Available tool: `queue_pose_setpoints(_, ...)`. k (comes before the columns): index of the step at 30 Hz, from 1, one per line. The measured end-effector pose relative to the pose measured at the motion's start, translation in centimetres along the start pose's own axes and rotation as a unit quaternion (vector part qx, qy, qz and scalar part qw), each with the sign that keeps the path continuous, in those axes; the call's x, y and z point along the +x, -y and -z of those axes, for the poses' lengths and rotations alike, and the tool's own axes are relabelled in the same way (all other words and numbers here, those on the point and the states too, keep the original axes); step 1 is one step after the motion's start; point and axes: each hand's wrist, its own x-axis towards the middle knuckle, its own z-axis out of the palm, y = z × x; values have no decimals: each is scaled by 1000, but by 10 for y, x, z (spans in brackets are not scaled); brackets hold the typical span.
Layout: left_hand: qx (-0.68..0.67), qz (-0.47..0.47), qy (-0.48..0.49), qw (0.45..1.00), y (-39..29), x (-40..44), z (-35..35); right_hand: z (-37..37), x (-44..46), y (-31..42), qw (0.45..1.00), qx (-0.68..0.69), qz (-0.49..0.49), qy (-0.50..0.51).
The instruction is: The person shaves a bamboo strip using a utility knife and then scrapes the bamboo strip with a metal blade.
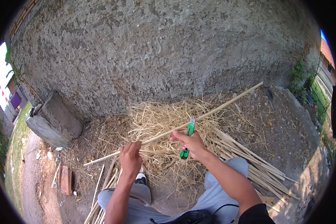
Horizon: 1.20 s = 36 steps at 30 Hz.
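A long, pale bamboo strip point(227, 103) runs slantwise in front of me, its right end higher than its left. My left hand point(130, 158) is closed on it toward the left end. In my right hand point(192, 143) is a green utility knife point(190, 129), held closed in the fingers with its blade end pointing up at the strip. The right thumb lies close to the strip; whether it presses on it I cannot tell. Below the strip spreads a heap of thin bamboo shavings point(156, 118).
Bamboo strips point(257, 162) lie in a bundle at my right, and more strips point(95, 214) lie at my left leg. A rough grey wall point(168, 52) rises ahead. A concrete block point(59, 119) and a reddish brick point(66, 181) are on the left.
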Motion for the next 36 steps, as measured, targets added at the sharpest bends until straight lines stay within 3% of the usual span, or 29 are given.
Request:
queue_pose_setpoints(3,-19,46,-11,999,10,-2,18,9,4,-11,996,59,-12,-73)
queue_pose_setpoints(6,-115,202,129,964,19,-8,48,11,7,-11,988,77,20,-130)
queue_pose_setpoints(7,-95,182,160,966,16,-5,62,12,10,-9,982,89,25,-162)
queue_pose_setpoints(11,-78,173,172,967,-4,-7,106,11,14,0,988,76,36,-127)
queue_pose_setpoints(13,-6,148,249,957,-18,-9,127,6,11,1,989,89,29,-112)
queue_pose_setpoints(15,-7,166,260,951,-24,-24,138,-1,6,-1,990,101,19,-99)
queue_pose_setpoints(18,-2,177,352,919,-41,-34,151,-10,1,-7,995,81,7,-65)
queue_pose_setpoints(23,59,133,340,929,-36,-54,151,-20,-2,-12,998,65,6,-20)
queue_pose_setpoints(25,86,66,227,968,-23,-59,147,-20,-2,-12,1000,27,-7,-8)
queue_pose_setpoints(28,113,88,140,980,-8,-59,145,-22,-3,-11,999,0,-16,43)
queue_pose_setpoints(36,169,39,110,979,17,-69,122,-25,-14,-8,997,-21,-3,72)
